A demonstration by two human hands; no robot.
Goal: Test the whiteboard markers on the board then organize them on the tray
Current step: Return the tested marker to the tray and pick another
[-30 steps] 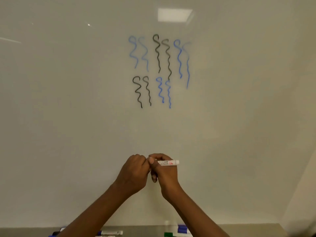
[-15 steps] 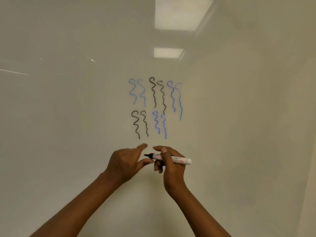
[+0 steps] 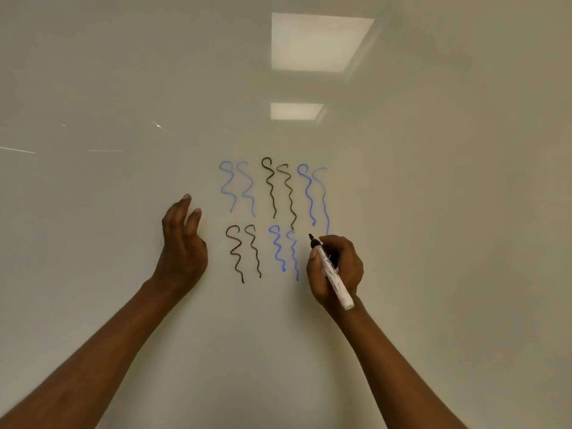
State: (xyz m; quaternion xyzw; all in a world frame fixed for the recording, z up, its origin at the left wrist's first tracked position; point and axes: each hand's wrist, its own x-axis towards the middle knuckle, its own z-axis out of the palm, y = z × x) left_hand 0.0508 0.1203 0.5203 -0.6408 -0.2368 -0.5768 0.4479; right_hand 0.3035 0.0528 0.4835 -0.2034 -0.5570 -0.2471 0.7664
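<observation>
The whiteboard (image 3: 448, 243) fills the view and carries two rows of wavy test lines (image 3: 274, 218) in blue and black. My right hand (image 3: 343, 270) grips an uncapped white marker (image 3: 333, 277) with a black tip. The tip points up and left at the board, just right of the lower blue lines. My left hand (image 3: 182, 246) is raised left of the lines with its fingers loosely extended upward. I see only its back, and no cap shows in it. The tray and the other markers are out of view.
Two ceiling lights (image 3: 315, 41) reflect in the upper board. Bare board surface lies to the right of and below the wavy lines.
The cap came off the marker. My hands parted and rose: the right turned the marker tip up to the board, the left moved away to the left. The view tilted up, losing the tray.
</observation>
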